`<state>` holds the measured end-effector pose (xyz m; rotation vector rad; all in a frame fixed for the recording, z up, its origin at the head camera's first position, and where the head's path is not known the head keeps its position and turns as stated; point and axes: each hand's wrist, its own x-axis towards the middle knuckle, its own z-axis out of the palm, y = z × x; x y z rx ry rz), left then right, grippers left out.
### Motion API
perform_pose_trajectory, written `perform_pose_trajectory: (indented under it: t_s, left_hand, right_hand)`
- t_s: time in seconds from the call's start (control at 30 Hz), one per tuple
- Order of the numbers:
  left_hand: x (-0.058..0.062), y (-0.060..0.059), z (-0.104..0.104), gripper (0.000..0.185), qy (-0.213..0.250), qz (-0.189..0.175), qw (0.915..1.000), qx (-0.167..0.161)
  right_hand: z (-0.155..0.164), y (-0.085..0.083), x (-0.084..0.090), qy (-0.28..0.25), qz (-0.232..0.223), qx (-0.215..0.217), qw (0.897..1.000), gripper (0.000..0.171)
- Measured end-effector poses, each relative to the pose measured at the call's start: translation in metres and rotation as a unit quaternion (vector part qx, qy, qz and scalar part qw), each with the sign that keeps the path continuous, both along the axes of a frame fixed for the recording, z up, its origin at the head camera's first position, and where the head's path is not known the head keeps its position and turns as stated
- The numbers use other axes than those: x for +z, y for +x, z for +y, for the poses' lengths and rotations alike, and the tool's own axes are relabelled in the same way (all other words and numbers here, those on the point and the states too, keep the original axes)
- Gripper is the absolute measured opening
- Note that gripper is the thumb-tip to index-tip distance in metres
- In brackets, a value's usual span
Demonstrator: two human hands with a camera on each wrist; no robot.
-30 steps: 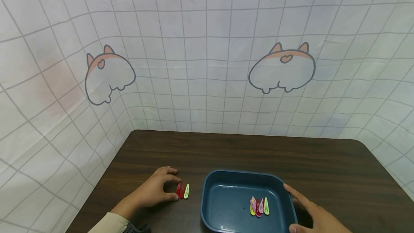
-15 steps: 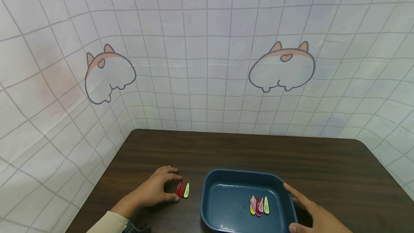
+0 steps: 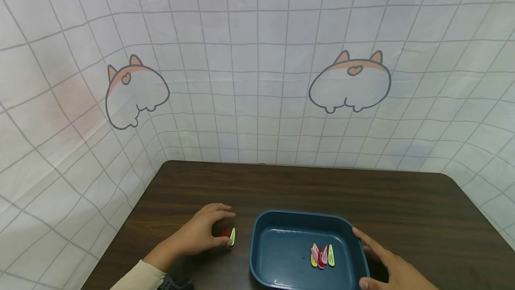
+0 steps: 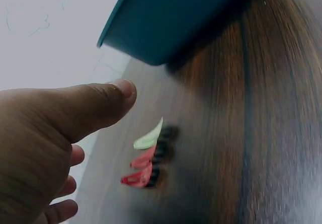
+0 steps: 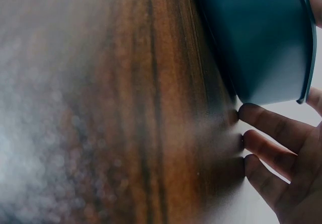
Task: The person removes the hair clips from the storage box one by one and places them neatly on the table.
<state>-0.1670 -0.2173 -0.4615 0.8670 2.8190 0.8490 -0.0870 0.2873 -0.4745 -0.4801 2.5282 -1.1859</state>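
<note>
My left hand [image 3: 199, 233] hovers over a short row of snap hair clips on the table, thumb and fingers spread apart. The row has a lime-green clip [image 3: 233, 236] at its right end and two red clips [image 4: 140, 176] beside it. In the left wrist view the thumb appears apart from the clips; from the head the hand partly covers the red ones. At the right side of a dark blue rectangular tub [image 3: 281, 247], my right hand [image 3: 396, 271] touches the rim with thumb and forefinger. Its other fingers [image 5: 269, 153] extend beside the tub, near the tabletop.
Inside the tub lies a cluster of several pink, red, yellow and green hair clips [image 3: 322, 256]. Dark wood tabletop [image 3: 301, 182] surrounds the tub. A white grid-patterned curtain [image 3: 241, 80] hangs behind the table and along its sides.
My left hand has shifted right and slightly up, bringing its thumb over beside the lime-green clip. The right hand and the tub stay put.
</note>
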Motion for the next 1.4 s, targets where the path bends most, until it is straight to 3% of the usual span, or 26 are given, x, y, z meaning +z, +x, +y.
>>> perform_pose_trajectory:
  t_s: [0.6, 1.4]
  left_hand:
    - [0.019, -0.001, 0.034, 0.058, 0.042, 0.03, 0.9984, -0.025]
    - [0.032, -0.003, 0.073, 0.057, 0.022, 0.022, 0.9938, -0.107]
  right_hand:
    - [-0.003, -0.001, -0.002, 0.003, 0.007, -0.013, 1.0, 0.091]
    - [-0.007, -0.007, -0.003, -0.008, 0.016, -0.003, 1.0, 0.091]
